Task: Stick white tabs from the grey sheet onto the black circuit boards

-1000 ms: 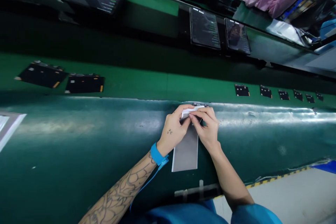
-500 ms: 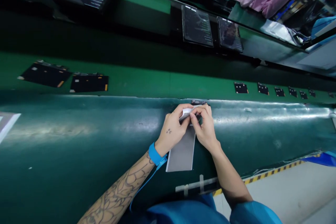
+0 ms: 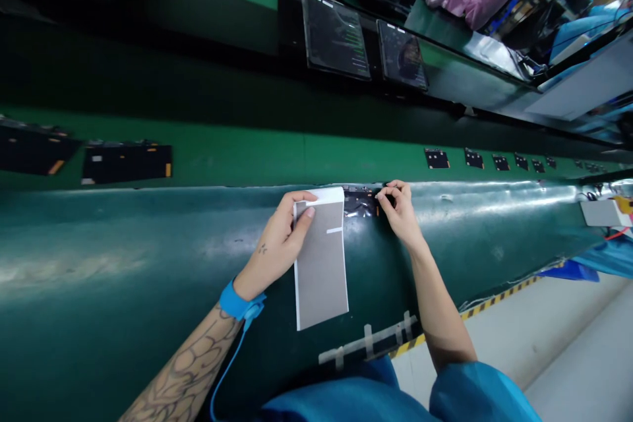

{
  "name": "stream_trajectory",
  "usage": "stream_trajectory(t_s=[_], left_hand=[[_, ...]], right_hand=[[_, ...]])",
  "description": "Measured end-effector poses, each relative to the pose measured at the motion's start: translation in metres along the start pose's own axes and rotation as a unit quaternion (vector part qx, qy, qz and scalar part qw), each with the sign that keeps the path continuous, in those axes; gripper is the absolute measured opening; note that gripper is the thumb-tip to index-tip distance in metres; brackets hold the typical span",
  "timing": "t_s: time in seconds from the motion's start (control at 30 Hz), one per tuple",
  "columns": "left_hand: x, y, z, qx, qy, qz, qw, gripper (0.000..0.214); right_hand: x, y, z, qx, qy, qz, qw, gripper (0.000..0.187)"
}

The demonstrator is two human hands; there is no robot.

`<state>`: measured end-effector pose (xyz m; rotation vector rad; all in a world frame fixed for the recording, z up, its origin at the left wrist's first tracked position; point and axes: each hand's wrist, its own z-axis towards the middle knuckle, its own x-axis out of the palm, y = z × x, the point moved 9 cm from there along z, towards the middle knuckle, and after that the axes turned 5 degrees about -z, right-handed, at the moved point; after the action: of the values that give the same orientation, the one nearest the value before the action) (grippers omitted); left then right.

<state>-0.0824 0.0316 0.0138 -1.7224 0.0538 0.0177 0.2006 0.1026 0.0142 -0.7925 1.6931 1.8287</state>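
My left hand [image 3: 279,241] pinches the top left of a grey sticker sheet [image 3: 321,270] with white edges, its thumb on the front face. The sheet's top end is folded over, and a short white gap shows at its right side. Just right of the sheet, a black circuit board [image 3: 360,203] with a shiny dark surface lies at the worktop's far edge, partly covered by the sheet. Over the board's right end, my right hand [image 3: 399,214] has thumb and fingertips pinched together. Whatever is between them is too small to make out.
Several black boards [image 3: 436,159] lie along the green conveyor belt [image 3: 237,161] beyond the worktop. On a raised shelf stand dark film-covered panels [image 3: 336,36]. A blue wrist strap [image 3: 235,301] with a cord is on my left wrist. Tape strips [image 3: 368,341] mark the near edge.
My hands have come apart. The left has moved left with the sheet, uncovering more of the board, and the right now pinches at the board's right end. The camera view has shifted too.
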Motion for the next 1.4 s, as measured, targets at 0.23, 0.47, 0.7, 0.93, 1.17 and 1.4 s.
stream_trajectory(t_s=[0.23,0.47,0.7,0.93,1.17,1.4], left_hand=[[0.002,0.001,0.003,-0.016,-0.003,-0.032,0.999,0.022],[0.004,-0.009,0.004,0.011,-0.001,-0.005,1.000,0.017],[0.013,-0.017,0.006,0.045,-0.014,0.028,0.998,0.018],[0.028,-0.027,0.006,0.069,-0.003,0.050,0.996,0.023],[0.029,-0.031,0.003,0.084,0.010,0.069,0.994,0.029],[0.028,-0.034,0.002,0.102,0.012,0.069,0.992,0.031]], right_hand=[[0.009,0.011,0.003,-0.006,0.004,-0.048,0.999,0.023],[0.006,0.012,0.009,-0.032,-0.018,-0.052,0.998,0.016],[-0.005,0.034,-0.019,0.024,-0.141,0.079,0.986,0.016],[0.025,0.114,-0.050,-0.136,-0.095,0.022,0.986,0.009],[0.034,0.121,-0.047,-0.124,-0.086,0.048,0.987,0.009],[0.036,0.129,-0.043,-0.129,-0.030,0.055,0.990,0.006]])
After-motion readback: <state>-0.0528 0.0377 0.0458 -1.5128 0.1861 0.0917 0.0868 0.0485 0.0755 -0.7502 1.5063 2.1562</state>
